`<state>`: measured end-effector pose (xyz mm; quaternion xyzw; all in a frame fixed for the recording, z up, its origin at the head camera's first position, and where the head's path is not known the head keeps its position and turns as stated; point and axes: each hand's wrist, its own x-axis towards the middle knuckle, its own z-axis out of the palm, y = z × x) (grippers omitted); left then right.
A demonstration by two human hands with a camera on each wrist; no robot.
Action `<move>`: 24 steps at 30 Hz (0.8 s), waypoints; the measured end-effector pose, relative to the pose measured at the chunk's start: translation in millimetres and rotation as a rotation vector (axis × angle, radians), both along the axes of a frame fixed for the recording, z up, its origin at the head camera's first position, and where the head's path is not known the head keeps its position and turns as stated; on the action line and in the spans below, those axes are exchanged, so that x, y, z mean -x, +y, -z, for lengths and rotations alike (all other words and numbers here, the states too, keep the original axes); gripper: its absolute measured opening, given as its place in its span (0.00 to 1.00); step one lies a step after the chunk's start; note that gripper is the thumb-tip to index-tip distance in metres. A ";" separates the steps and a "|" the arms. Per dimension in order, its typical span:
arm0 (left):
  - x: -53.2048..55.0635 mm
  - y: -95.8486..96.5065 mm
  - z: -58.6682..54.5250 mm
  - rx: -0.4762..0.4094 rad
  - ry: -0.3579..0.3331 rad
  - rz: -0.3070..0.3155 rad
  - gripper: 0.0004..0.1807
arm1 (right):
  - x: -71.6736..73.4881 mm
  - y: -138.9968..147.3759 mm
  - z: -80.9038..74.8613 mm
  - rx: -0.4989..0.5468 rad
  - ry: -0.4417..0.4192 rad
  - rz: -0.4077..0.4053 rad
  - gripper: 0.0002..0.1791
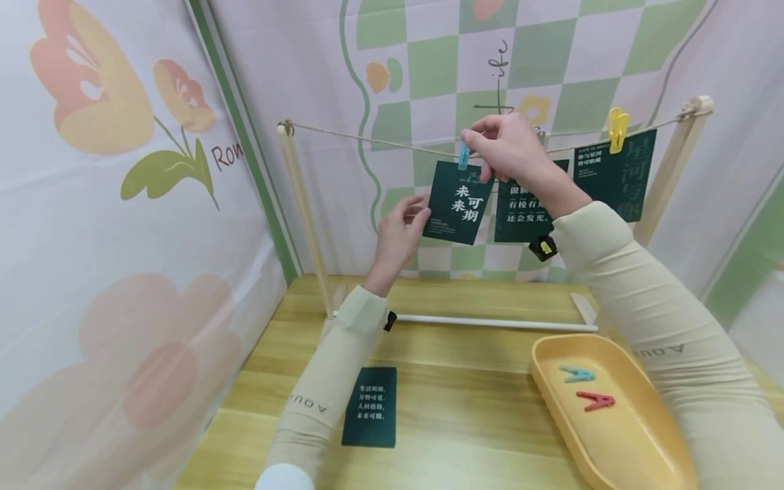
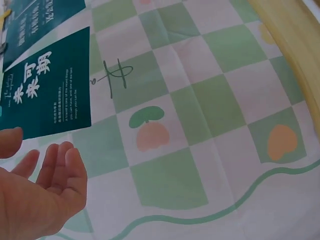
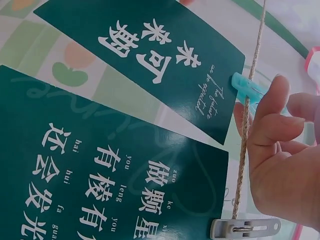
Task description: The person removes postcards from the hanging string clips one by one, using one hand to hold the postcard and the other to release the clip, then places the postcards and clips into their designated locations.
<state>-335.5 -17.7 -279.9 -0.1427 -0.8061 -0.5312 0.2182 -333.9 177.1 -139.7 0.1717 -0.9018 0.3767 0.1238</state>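
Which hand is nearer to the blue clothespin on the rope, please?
Right. The right hand pinches the blue clothespin; the left hand is lower, to the clothespin's left.

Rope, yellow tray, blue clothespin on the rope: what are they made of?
Rope: likely jute-type fibre, matte; tan, twisted strands show.
Yellow tray: probably moulded plastic, satin; smooth, evenly coloured, rounded corners.
Blue clothespin: likely plastic, mildly glossy; smooth, solid-coloured, rounded end.

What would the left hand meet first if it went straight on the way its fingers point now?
The left hand would most likely meet the dark green card hanging from the blue clip. Depth is unclear here, so the two may already touch.
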 end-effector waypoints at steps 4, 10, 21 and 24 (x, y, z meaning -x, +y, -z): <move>-0.1 3.5 -1.5 0.006 0.009 -0.016 0.18 | -0.1 -0.2 0.8 0.031 -0.027 -0.009 0.31; -1.2 7.5 -2.2 0.002 0.044 -0.026 0.14 | -1.0 1.2 0.5 0.062 -0.037 -0.027 0.31; -5.0 8.1 -6.2 0.009 0.019 -0.016 0.11 | -3.2 -0.3 -0.9 0.039 -0.004 -0.035 0.27; -5.3 6.1 -6.9 0.016 0.023 0.004 0.11 | -4.2 -1.8 -0.7 0.049 0.019 -0.027 0.25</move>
